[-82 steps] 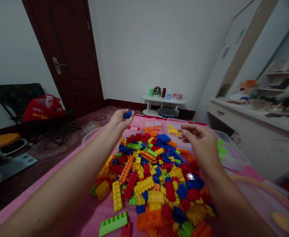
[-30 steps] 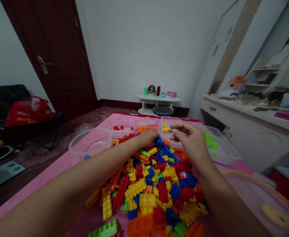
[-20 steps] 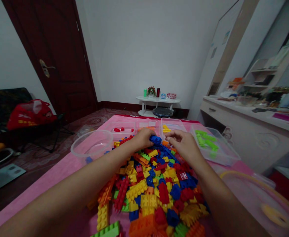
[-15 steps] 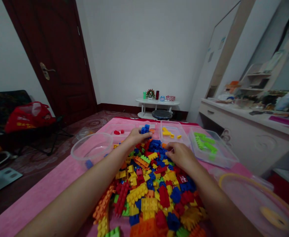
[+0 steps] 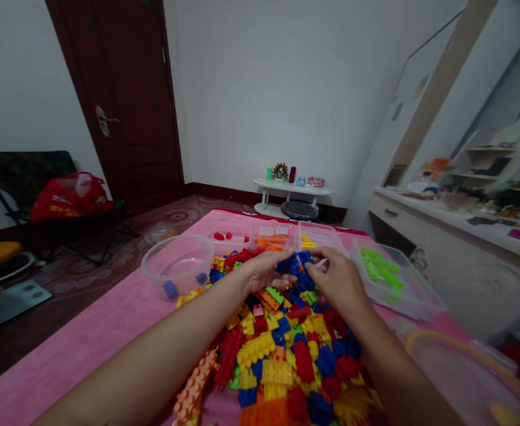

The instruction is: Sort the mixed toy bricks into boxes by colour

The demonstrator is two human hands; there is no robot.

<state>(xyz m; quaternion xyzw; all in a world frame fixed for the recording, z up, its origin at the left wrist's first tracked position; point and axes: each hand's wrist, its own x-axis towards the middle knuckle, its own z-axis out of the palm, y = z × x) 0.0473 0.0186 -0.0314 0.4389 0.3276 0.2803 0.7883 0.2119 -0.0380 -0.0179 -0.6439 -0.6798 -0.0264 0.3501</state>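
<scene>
Blue toy building bricks (image 5: 302,261) are gathered between my two hands, over the far part of a mixed heap of bricks (image 5: 281,355). My left hand (image 5: 266,272) curls round them from the left, thumb on top. From the right, my right hand (image 5: 337,275) grips the same blue cluster with thumb and fingers. How many bricks each hand has, and whether they are joined, I cannot make out. Beneath the hands lie red, yellow, orange, green and blue pieces.
A round clear tub (image 5: 177,254) with a few blue bricks stands left. Behind the heap are clear boxes with red bricks (image 5: 228,235), orange bricks (image 5: 272,241) and yellow bricks (image 5: 307,240). Green bricks (image 5: 380,267) fill a box at right. A yellow-rimmed lid (image 5: 468,361) lies near right.
My left hand has moved right and down with its blue bricks, meeting my right hand. The view has shifted slightly, and more orange bricks show in their box.
</scene>
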